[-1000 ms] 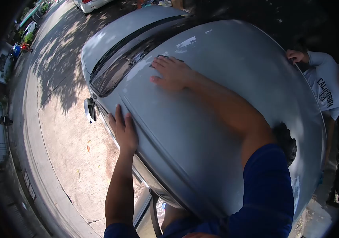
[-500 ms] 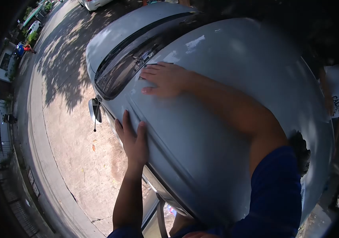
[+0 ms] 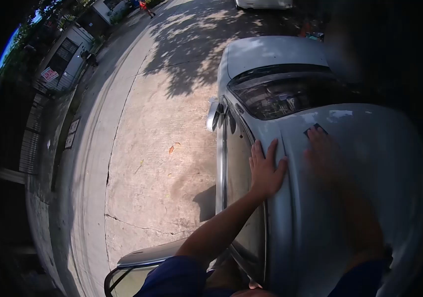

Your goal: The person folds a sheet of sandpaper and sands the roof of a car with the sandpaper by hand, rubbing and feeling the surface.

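Palm down, my left hand (image 3: 267, 174) rests with fingers spread on the side edge of a grey car's roof (image 3: 385, 153), near a long groove. My right hand (image 3: 324, 156) lies flat farther in on the roof, partly blurred and in shade. Under its fingertips is a dark, square-cornered sheet (image 3: 320, 128) that looks like sandpaper; most of it is hidden by the hand. Just ahead of both hands is the windshield (image 3: 281, 94). Pale patches (image 3: 340, 114) show on the roof beyond the sheet.
A side mirror (image 3: 213, 116) juts from the car's left. Below my left arm a car door (image 3: 147, 253) stands open. Concrete road (image 3: 157, 168) with a few leaves runs alongside. Another vehicle (image 3: 263, 4) is ahead; a person in red (image 3: 145, 7) is far off.
My view has swung left, so the car appears farther right. Both hands remain on the roof, the right one still over the dark sheet. A person at the far right is out of view now.
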`<state>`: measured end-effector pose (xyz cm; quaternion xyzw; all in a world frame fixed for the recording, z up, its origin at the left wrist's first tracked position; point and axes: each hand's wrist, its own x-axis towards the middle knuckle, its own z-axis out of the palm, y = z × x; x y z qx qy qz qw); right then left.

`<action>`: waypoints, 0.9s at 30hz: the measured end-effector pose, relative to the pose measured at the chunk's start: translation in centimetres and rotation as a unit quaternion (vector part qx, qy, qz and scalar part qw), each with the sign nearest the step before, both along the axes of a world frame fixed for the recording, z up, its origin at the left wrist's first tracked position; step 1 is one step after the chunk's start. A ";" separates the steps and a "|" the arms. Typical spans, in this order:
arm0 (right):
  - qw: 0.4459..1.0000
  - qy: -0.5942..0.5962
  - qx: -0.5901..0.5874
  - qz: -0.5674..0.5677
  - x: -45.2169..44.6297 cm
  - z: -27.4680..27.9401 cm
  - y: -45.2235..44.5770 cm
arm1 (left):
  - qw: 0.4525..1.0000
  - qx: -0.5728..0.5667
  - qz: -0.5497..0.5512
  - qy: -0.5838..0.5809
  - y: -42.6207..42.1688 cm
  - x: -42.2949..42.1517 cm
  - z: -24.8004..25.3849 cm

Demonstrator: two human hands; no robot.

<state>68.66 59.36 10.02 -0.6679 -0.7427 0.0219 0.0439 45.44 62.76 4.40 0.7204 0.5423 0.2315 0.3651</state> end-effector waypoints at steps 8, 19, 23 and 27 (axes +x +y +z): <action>0.957 -0.055 -0.054 -0.280 16.7 -2.0 -5.2 | 0.999 0.012 0.030 0.006 0.3 0.3 -0.7; 0.925 -0.009 -0.064 -0.375 16.5 2.2 -5.0 | 0.998 0.063 0.024 -0.002 0.5 0.7 -1.3; 0.968 0.012 -0.076 -0.240 7.8 0.6 -4.8 | 0.999 0.046 0.015 0.014 0.7 0.6 -1.1; 0.994 0.071 -0.076 -0.022 -2.1 1.1 -5.0 | 0.998 0.045 -0.023 0.029 1.3 -0.1 -1.9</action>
